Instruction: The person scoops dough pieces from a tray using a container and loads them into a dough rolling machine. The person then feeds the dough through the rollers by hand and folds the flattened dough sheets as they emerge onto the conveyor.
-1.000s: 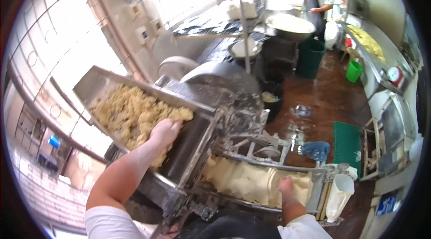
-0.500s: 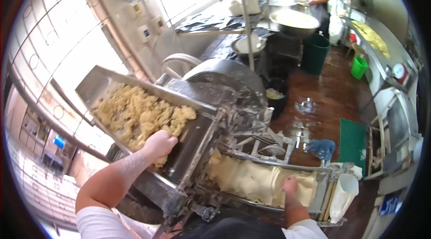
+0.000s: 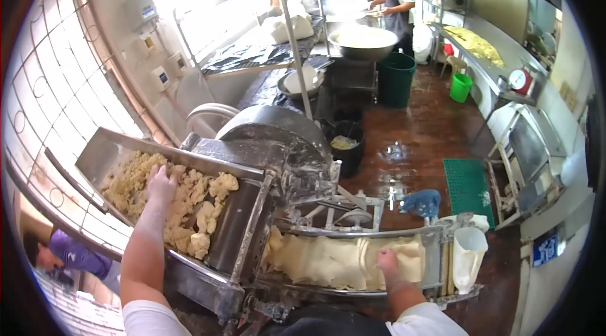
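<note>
Crumbly yellowish dough (image 3: 189, 210) lies in a metal tray (image 3: 101, 146) that slopes toward a dark roller (image 3: 235, 225). My left hand (image 3: 162, 183) is in the dough near the tray's upper part, fingers apart and partly sunk among the lumps. To the right, a folded sheet of pale dough (image 3: 322, 260) lies on the machine's lower bed. My right hand (image 3: 387, 260) rests on that sheet near its right end, fingers curled; whether it pinches the dough is hidden.
A white plastic jug (image 3: 469, 260) stands at the bed's right end. Beyond the machine's round drum (image 3: 278, 131) are a large bowl (image 3: 363, 52) and a green bin (image 3: 396, 83). One person (image 3: 396, 4) stands at the back, another (image 3: 76, 254) outside the bars.
My left hand has moved up the tray, away from the roller, and opened. My right hand stays on the sheet. The view has turned right, and a person now shows at lower left.
</note>
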`<state>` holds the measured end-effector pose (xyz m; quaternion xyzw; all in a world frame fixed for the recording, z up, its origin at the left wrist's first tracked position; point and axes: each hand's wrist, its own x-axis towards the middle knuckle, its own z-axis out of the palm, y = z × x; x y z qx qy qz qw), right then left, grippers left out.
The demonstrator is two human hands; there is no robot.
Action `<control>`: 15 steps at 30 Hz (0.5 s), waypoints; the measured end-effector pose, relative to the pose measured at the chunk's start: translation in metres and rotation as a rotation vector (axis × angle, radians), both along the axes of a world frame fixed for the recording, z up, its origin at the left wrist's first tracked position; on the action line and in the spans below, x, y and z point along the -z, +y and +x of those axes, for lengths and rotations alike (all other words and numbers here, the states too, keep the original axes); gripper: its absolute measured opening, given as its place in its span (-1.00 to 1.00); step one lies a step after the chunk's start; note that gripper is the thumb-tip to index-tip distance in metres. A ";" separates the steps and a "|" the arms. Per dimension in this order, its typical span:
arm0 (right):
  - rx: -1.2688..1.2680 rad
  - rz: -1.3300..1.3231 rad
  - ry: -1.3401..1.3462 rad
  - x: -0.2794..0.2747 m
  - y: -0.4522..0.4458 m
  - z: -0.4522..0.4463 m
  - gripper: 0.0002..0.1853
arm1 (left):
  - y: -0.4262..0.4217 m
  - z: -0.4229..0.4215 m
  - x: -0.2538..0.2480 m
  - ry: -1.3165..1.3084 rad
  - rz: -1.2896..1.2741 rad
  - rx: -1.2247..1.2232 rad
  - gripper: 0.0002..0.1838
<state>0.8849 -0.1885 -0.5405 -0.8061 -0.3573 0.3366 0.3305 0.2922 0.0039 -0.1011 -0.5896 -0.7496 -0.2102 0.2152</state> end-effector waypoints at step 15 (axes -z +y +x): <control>0.001 -0.015 -0.072 -0.025 -0.001 -0.012 -0.74 | -0.045 0.103 -0.023 -0.155 -0.380 0.000 -0.41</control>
